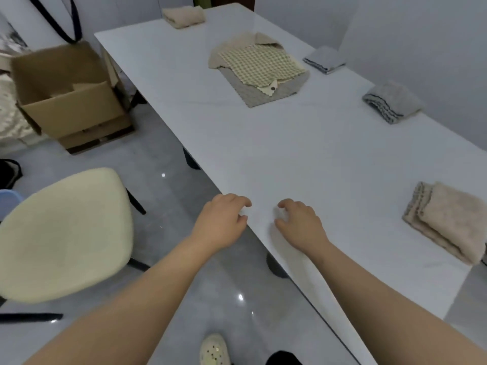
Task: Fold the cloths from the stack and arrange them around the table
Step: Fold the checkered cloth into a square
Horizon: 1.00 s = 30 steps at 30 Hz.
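Reaching up from the bottom of the frame, bare-armed, above a pale shoe on the grey floor. Hovering the left hand at lower centre, over the near edge of the white table, fingers loosely curled, grasping nothing. Holding the right hand just beside it over the tabletop, fingers bent downward, likewise released and empty; not showing clearly whether the fingertips are touching the surface.

Lying flat at upper centre of the frame, well apart from both hands: the stack, with a checked cloth spreading over beige and grey ones. Sitting folded around the table: far beige cloth at the top of the frame, far grey cloth at upper right near the stack, near grey cloth lower along the right side, near beige cloth at the right edge, level with the hands.

Standing at lower left beside the table, a cream chair; resting at upper left on the floor, an open box.
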### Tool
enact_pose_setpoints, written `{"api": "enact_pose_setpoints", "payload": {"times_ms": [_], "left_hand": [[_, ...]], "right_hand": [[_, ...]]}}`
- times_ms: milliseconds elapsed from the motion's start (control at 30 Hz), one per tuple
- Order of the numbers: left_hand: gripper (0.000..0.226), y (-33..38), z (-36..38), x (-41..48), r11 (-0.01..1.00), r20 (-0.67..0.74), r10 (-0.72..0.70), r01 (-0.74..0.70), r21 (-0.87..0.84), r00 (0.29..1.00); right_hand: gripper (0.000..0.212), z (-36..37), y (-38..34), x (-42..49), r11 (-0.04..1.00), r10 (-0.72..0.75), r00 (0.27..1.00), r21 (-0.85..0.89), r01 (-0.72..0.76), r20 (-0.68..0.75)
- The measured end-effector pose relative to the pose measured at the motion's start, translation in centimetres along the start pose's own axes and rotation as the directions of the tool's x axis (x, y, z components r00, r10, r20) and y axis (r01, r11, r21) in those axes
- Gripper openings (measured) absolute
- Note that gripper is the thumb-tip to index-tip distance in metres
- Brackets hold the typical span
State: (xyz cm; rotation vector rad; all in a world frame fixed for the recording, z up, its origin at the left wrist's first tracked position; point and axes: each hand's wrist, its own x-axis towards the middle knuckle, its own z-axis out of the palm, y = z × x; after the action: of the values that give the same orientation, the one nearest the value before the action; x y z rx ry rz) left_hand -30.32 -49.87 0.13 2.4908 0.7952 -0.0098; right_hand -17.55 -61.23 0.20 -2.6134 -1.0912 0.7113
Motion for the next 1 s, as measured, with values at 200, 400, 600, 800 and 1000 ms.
{"api": "enact_pose_setpoints", "payload": {"times_ms": [200, 400, 600, 800, 1000], "left_hand": [[0.036, -2.2, -2.4, 1.1, 0.999, -0.012, 0.033, -0.033, -0.008, 0.999], [0.036, -5.0, -4.7, 5.1, 0.998, 0.013, 0.051, -0.051, 0.043, 0.999], [0.036, -6.9, -8.0, 13.4, 0.989, 0.023, 0.080, -0.083, 0.122, 0.996], [0.036, -7.9, -11.5, 22.1, 0.978, 0.049, 0.132, -0.138, 0.158, 0.990], [0.037, -9.3, -13.5, 30.4, 0.947, 0.096, 0.259, -0.272, 0.169, 0.961]], "right_hand": [[0.041, 0.1, -3.4, 1.2, 0.999, 0.016, 0.998, 0.033, -0.014, -0.054], [0.041, -0.4, -6.4, 5.2, 0.998, 0.012, 0.997, 0.067, -0.007, -0.077], [0.041, -2.7, -8.5, 13.3, 0.992, 0.010, 0.991, 0.123, 0.006, -0.132], [0.041, -5.9, -10.5, 20.8, 0.983, 0.050, 0.986, 0.183, -0.021, -0.156], [0.042, -7.5, -11.1, 26.5, 0.966, 0.161, 0.968, 0.233, -0.114, -0.192]]}}
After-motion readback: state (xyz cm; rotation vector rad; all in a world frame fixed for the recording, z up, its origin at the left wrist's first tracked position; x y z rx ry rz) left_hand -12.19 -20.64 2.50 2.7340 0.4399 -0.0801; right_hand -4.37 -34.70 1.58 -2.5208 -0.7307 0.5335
